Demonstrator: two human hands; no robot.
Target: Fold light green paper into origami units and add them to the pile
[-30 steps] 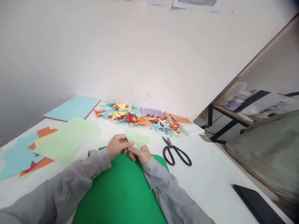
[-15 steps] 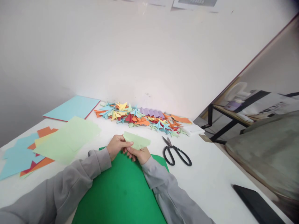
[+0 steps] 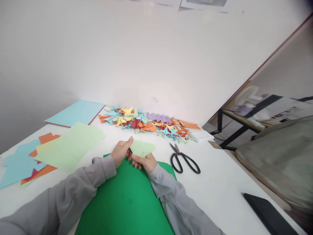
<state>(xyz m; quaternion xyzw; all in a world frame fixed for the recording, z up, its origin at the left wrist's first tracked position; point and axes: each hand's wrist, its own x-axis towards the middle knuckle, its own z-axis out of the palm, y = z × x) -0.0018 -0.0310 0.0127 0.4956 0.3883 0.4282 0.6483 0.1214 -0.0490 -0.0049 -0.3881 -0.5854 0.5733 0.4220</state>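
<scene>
A small piece of light green paper point(image 3: 142, 147), with a folded part along its lower edge, is held up between both hands. My left hand point(image 3: 121, 151) grips its left end, thumb pointing up along the edge. At the paper's lower edge my right hand point(image 3: 146, 162) pinches it between thumb and fingers. Some fingertips are hidden behind the paper and each other. Both hands are over the far end of a green mat point(image 3: 122, 199) on the white table point(image 3: 210, 186).
Black-handled scissors point(image 3: 181, 159) lie right of the hands. Behind is a heap of folded paper planes point(image 3: 144, 125). Loose coloured sheets point(image 3: 70, 143) and a light blue stack point(image 3: 77, 112) lie left. A black flat object point(image 3: 267, 212) rests at the right edge.
My left thumb has shifted from lying across the paper to its upper left edge. The paper's outline is a little narrower and more pointed. The right hand has barely moved.
</scene>
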